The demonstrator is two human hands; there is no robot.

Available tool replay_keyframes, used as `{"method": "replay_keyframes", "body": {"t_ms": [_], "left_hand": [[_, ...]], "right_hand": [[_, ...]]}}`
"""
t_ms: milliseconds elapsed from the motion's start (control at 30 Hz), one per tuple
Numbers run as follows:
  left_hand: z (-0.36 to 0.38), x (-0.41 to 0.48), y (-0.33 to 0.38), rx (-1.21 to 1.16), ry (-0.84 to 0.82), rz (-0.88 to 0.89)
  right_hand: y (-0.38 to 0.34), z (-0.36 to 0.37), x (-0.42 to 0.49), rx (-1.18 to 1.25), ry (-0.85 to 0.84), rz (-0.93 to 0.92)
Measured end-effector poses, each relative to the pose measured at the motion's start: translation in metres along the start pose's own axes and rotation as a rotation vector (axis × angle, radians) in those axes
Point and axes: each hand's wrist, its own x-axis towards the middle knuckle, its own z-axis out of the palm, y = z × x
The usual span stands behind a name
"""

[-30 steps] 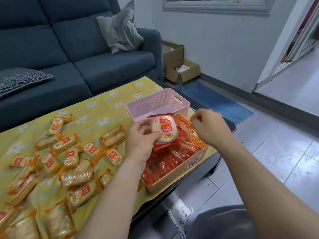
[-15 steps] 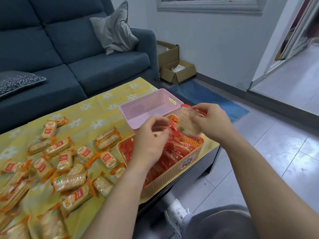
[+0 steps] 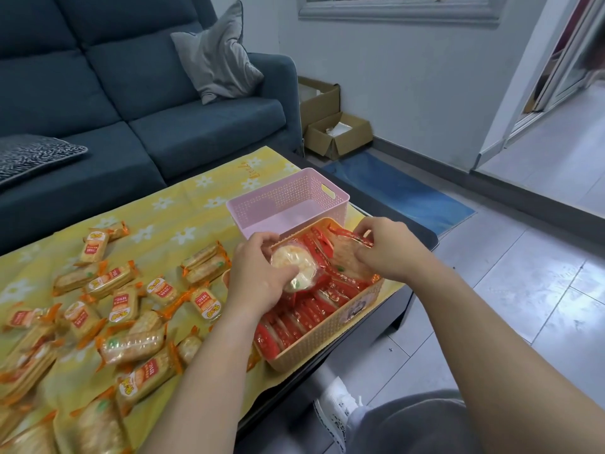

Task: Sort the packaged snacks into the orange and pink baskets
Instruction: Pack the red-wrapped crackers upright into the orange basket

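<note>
Gripping round snack pack (image 3: 294,268), left hand (image 3: 258,280) | right hand (image 3: 388,252) apparently pinching red-edged pack (image 3: 348,257) | over orange basket (image 3: 327,337)

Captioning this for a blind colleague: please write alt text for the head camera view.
Over an orange basket full of red-wrapped packets, the left hand holds a round cracker packet and the right hand a red-edged packet. A pink basket stands behind; orange-wrapped packets litter the yellow cloth.

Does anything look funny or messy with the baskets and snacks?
Nothing looks broken or spilled. The orange woven plastic basket is crammed with red-wrapped snack packets, yet the pink plastic basket next to it shows none inside.
</note>
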Motion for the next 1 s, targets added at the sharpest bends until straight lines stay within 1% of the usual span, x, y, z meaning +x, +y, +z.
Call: {"method": "replay_keyframes", "body": {"t_ms": [67,133,233,300,333,400,533,567,600,633,667,700,733,767,800,833,867,933,967,1000], "left_hand": [[-0.002,0.001,-0.001,-0.135,0.024,-0.052],[-0.004,0.0,0.001,-0.245,0.048,-0.098],[-0.006,0.0,0.003,-0.353,0.09,-0.118],[-0.006,-0.002,0.005,-0.382,0.103,-0.12],[-0.006,-0.003,0.005,-0.39,0.105,-0.124],[-0.006,-0.005,0.007,-0.402,0.108,-0.132],[-0.004,-0.006,0.011,-0.476,0.113,-0.188],[-0.003,-0.005,0.013,-0.5,0.107,-0.201],[-0.001,-0.006,0.014,-0.524,0.091,-0.208],[0.001,-0.006,0.015,-0.542,0.067,-0.205],[0.003,-0.007,0.017,-0.549,0.038,-0.191],[0.006,-0.009,0.019,-0.552,0.001,-0.162],[0.01,-0.011,0.021,-0.555,-0.037,-0.12],[0.013,-0.013,0.023,-0.564,-0.079,-0.076],[0.015,-0.015,0.025,-0.582,-0.123,-0.036],[0.018,-0.017,0.027,-0.607,-0.165,-0.007],[0.021,-0.018,0.028,-0.638,-0.197,0.012],[0.025,-0.018,0.029,-0.657,-0.2,0.031],[0.027,-0.017,0.028,-0.599,-0.172,0.052],[0.028,-0.015,0.027,-0.492,-0.139,0.089]], "right_hand": [[-0.003,0.005,-0.001,-0.106,-0.055,0.01],[-0.009,0.01,-0.003,-0.215,-0.046,-0.005],[-0.014,0.016,-0.001,-0.388,0.108,0.007],[-0.013,0.021,0.001,-0.394,0.154,0.03],[-0.012,0.026,0.002,-0.396,0.127,0.044],[-0.012,0.035,0.004,-0.43,0.019,0.057],[-0.018,0.029,0.0,-0.45,-0.175,0.004],[-0.019,0.023,-0.002,-0.434,-0.18,-0.011],[-0.02,0.015,-0.004,-0.393,-0.134,-0.018],[-0.02,0.007,-0.005,-0.293,-0.052,-0.013],[-0.02,-0.001,-0.008,-0.116,0.027,0.001],[-0.02,-0.009,-0.011,0.097,0.056,0.007],[-0.021,-0.016,-0.017,0.316,0.004,0.0],[-0.022,-0.021,-0.021,0.471,-0.1,-0.019],[-0.021,-0.022,-0.023,0.522,-0.193,-0.061],[-0.018,-0.023,-0.024,0.512,-0.24,-0.11],[-0.015,-0.023,-0.023,0.476,-0.221,-0.156],[-0.009,-0.025,-0.021,0.439,-0.045,-0.165],[-0.007,-0.028,-0.02,0.455,0.075,-0.13],[-0.005,-0.031,-0.019,0.463,0.191,-0.097]]}}
